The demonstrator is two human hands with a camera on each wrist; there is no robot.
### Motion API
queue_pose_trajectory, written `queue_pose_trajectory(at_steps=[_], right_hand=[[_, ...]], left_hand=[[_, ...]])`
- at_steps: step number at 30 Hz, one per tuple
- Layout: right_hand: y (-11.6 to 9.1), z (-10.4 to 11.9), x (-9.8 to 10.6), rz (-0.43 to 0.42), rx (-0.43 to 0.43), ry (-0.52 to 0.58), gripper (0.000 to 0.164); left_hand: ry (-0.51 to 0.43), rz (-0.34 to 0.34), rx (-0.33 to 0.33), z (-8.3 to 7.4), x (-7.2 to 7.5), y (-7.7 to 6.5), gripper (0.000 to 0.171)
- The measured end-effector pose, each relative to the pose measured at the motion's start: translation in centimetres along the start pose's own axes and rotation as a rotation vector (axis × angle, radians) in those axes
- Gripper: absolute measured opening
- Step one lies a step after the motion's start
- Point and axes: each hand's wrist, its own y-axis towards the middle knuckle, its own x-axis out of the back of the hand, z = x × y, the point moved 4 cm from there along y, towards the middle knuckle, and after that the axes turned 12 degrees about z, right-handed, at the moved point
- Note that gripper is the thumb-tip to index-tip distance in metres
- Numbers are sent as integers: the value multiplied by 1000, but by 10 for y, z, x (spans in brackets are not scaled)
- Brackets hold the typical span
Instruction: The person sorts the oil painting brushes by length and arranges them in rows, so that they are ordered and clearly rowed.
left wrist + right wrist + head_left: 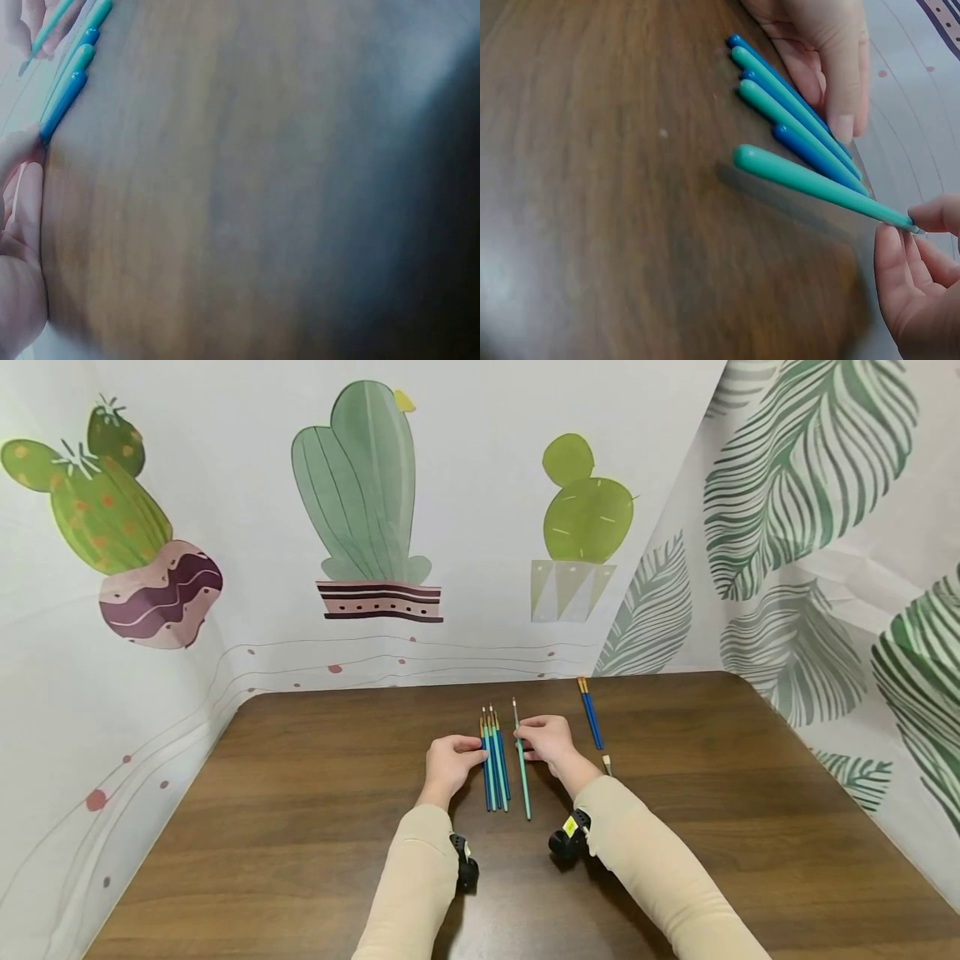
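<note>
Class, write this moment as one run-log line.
left hand: touching brush row; right hand: pinching green brush beside row; two blue brushes: on table

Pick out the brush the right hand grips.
The turquoise brush just right of the blue-and-turquoise row of brushes; only it is gripped by the right hand.

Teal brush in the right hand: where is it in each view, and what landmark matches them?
Head: teal brush right of and below centre, pinched by the right hand.
Left wrist: top-left corner, running to the top edge.
Right wrist: centre to lower right, rounded end leftward.
Shared landmark: bunch of blue and teal brushes beside the left hand.
</note>
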Motion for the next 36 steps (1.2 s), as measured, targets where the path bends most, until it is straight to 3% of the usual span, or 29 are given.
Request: queue_pose_trajectory(at_steps=[36], right_hand=[[-21, -1, 54, 31, 39, -6, 41]], left_hand=[[0, 2, 4, 0, 0, -1, 20]])
